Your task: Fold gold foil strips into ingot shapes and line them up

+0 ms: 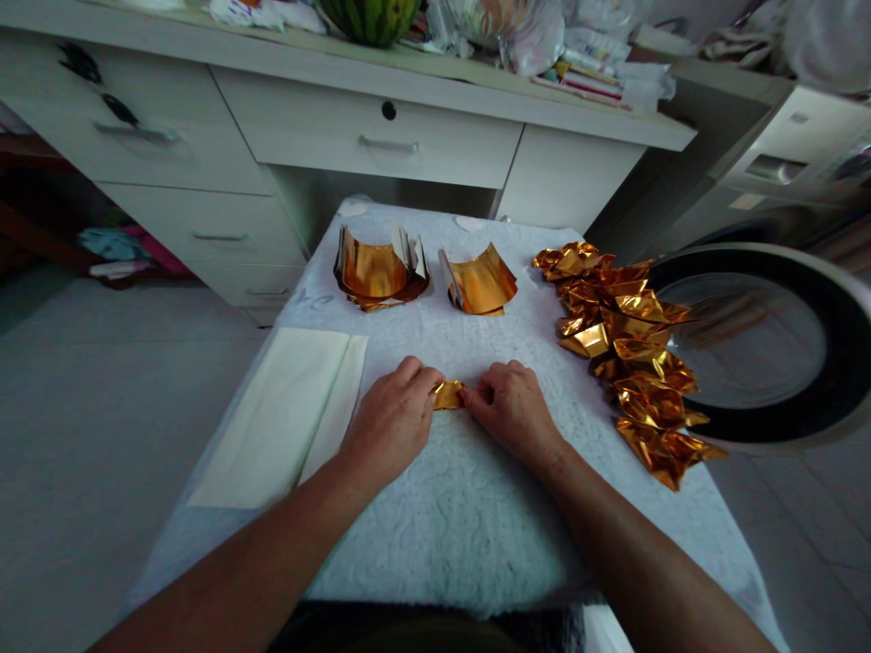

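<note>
A small folded piece of gold foil paper (448,395) spans the gap between my two hands at the middle of the cloth-covered table (435,526). My left hand (396,413) is closed on its left end, fingers bunched together. On the right end, my right hand (513,408) pinches it between thumb and fingers. Beyond the hands lie two stacks of curled gold foil sheets, a thicker left stack (374,270) and a thinner right stack (482,279). Folded gold foil shapes (646,363) form a long heap along the table's right side.
Pale paper sheets (272,408) lie flat at the table's left. Behind stands a white drawer cabinet (395,136) bearing a watermelon (371,18) and plastic bags (523,32). At right, a washing machine's open round door (755,345) reaches close to the foil heap.
</note>
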